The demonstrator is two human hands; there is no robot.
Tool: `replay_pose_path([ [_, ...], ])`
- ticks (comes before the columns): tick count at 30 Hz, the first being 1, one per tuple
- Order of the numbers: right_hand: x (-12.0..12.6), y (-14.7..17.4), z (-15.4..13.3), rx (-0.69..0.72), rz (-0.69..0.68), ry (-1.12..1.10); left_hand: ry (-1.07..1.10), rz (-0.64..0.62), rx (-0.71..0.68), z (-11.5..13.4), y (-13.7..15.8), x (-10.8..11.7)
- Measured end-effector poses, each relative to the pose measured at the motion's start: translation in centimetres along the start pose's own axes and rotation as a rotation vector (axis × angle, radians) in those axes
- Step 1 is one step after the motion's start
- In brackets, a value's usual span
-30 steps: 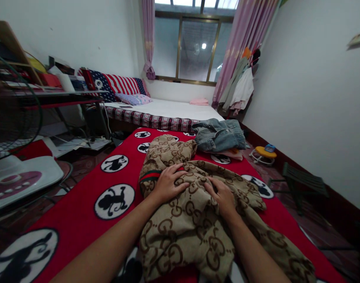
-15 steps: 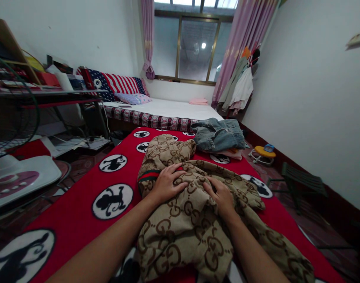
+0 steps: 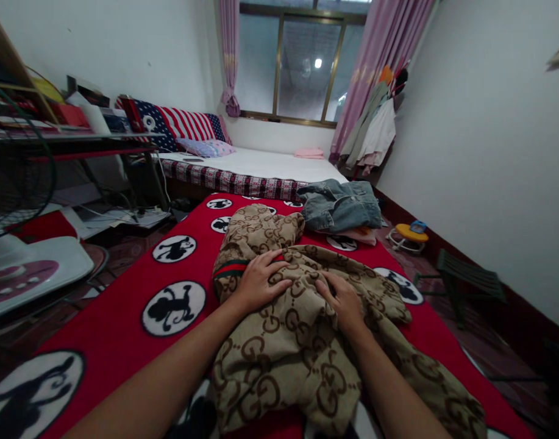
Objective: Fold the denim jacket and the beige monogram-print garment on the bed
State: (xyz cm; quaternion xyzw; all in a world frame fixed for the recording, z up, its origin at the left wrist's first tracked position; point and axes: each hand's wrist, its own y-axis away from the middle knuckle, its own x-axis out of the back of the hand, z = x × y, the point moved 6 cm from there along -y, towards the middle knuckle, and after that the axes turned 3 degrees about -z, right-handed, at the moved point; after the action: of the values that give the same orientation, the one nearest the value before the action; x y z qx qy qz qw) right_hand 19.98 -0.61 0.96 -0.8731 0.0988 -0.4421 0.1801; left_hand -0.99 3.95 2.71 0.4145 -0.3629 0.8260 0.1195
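Observation:
A tan jacket [image 3: 283, 341] with a brown interlocking-letter pattern and a green-red-green stripe lies rumpled on the red blanket [image 3: 119, 317]. One of its sleeves stretches toward the lower right. My left hand [image 3: 261, 281] rests palm down on the jacket beside the stripe, fingers spread. To its right, my right hand [image 3: 343, 302] lies on the same cloth with thumb and forefinger apart; its other fingers are partly hidden by the folds. Just beyond the jacket, folded denim clothing [image 3: 341, 207] sits on top of a pink cloth.
A bed with a white sheet [image 3: 270, 161] stands under the window. On the left are a cluttered desk [image 3: 78, 141], a fan [image 3: 18, 164] and a white plastic seat [image 3: 32, 274]. A yellow stool [image 3: 411, 232] and a dark green folding stool [image 3: 469, 277] stand at right.
The view has tilted slightly downward. Both hands keep nearly the same place on the jacket, and the cloth looks almost unchanged.

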Motion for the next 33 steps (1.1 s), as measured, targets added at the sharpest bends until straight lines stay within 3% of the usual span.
replay_pose_path([
  [33, 0.17, 0.1, -0.36, -0.009, -0.016, 0.022, -0.002, -0.018, 0.01, 0.18, 0.0, 0.09],
])
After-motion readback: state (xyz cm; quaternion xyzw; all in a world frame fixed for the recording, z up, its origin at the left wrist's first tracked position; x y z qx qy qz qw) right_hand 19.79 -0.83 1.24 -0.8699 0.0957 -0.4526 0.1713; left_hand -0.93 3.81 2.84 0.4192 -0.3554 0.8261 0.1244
